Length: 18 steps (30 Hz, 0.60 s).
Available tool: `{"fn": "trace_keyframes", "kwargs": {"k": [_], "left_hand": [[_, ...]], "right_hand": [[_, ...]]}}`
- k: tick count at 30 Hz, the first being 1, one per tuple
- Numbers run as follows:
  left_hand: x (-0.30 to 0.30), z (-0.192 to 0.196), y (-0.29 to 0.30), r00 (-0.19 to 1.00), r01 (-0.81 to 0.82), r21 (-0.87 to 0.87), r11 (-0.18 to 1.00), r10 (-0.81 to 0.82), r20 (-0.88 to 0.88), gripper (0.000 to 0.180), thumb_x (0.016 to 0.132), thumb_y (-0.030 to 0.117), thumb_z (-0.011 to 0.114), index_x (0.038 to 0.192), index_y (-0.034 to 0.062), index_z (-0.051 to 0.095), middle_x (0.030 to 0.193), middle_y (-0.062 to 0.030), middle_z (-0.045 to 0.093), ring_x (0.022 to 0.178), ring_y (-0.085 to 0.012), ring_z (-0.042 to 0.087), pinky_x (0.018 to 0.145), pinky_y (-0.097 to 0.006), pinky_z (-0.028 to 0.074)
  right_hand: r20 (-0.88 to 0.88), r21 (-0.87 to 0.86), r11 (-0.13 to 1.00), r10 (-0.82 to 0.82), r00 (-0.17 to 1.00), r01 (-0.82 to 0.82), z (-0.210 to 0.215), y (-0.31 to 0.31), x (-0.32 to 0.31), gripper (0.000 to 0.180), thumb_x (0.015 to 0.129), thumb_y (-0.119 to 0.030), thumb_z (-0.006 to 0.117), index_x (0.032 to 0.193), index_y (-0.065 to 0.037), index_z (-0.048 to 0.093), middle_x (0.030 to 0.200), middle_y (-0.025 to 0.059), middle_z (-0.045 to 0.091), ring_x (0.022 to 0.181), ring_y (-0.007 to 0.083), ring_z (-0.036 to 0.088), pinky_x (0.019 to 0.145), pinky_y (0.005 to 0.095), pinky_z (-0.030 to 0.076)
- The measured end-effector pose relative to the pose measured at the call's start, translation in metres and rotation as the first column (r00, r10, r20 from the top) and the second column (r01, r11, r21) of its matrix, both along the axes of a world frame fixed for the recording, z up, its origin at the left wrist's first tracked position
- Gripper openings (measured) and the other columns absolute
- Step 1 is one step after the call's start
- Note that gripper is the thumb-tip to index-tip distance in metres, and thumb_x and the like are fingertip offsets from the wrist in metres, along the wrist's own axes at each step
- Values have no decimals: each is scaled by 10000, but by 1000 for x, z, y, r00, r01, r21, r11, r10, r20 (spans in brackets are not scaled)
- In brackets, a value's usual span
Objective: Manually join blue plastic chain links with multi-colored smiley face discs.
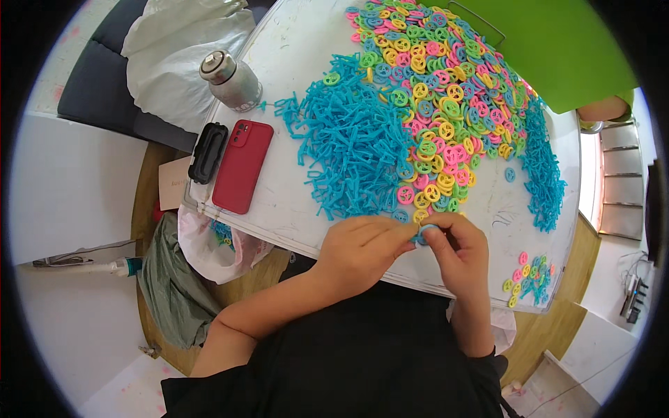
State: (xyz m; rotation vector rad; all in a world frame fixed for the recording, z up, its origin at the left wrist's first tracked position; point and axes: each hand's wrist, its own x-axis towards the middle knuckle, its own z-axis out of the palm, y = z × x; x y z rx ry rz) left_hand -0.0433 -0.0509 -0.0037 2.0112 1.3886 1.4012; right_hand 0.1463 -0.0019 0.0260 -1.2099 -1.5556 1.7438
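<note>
Both hands are meeting over the near edge of the white table [300,49], pinching one small blue ring piece [422,233] between them. The left hand [359,251] is curling its fingers in from the left, and the right hand [460,254] is closing thumb and fingertips on the same piece from the right, so the two are pressing together on it. The piece is sitting right at the fingertips, just in front of the near rim of the big pile.

Just beyond the fingers, a heap of blue stick-shaped plastic bits [359,150] is spreading out, and to its right a big mound of round wheel-like pieces [435,90] in yellow, pink, green and blue is running toward the far side. Another strip of blue bits [543,177] is trailing down the right side of the table. Near the right corner, a small separate cluster of coloured rings [529,275] is lying well apart from the main pile.

Over on the left, a red phone [242,166] is lying flat with a black case-like thing [208,152] just beside it, and a metal-capped flask [231,80] is standing farther back. A plastic bag [212,247] is hanging off the table's near-left edge. Something green [557,42] is filling the far right corner.
</note>
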Motion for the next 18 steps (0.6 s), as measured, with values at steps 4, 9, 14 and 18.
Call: {"fn": "trace_keyframes", "kwargs": {"k": [4, 9, 14, 18], "left_hand": [[0, -1, -1, 996, 6, -52, 999, -1, 86, 257, 756, 41, 806, 990, 39, 699, 895, -95, 725, 834, -273, 710, 702, -351, 559], [-2, -2, -1, 928, 118, -264, 957, -12, 372, 149, 809, 22, 784, 940, 19, 712, 914, -105, 734, 866, -230, 720, 733, -319, 552], [-2, -1, -3, 863, 187, -276, 943, -24, 504, 136, 825, 22, 779, 942, 3, 712, 885, -110, 731, 801, -193, 718, 712, -286, 549], [-2, -4, -5, 856, 158, -326, 932, 35, 516, 113, 841, 22, 771, 936, -5, 717, 869, -109, 730, 776, -165, 714, 692, -266, 550]], "right_hand": [[-173, 75, 981, -162, 972, 177, -17, -9, -5, 172, 962, -69, 634, 1111, 16, 630, 934, 41, 654, 878, 104, 617, 775, 244, 496], [-238, 279, 931, -170, 956, 235, -23, -22, -9, 335, 938, -31, 654, 1258, 47, 592, 1047, 65, 646, 911, 106, 613, 825, 255, 493], [-104, 372, 920, -88, 991, 120, -24, -21, 2, 366, 902, -50, 715, 1243, 36, 612, 1005, 47, 657, 860, 109, 608, 773, 262, 500], [295, 723, 648, 23, 955, -240, -5, -2, 0, 407, 858, -65, 773, 1225, 31, 626, 893, 41, 670, 725, 119, 600, 649, 276, 505]]}}
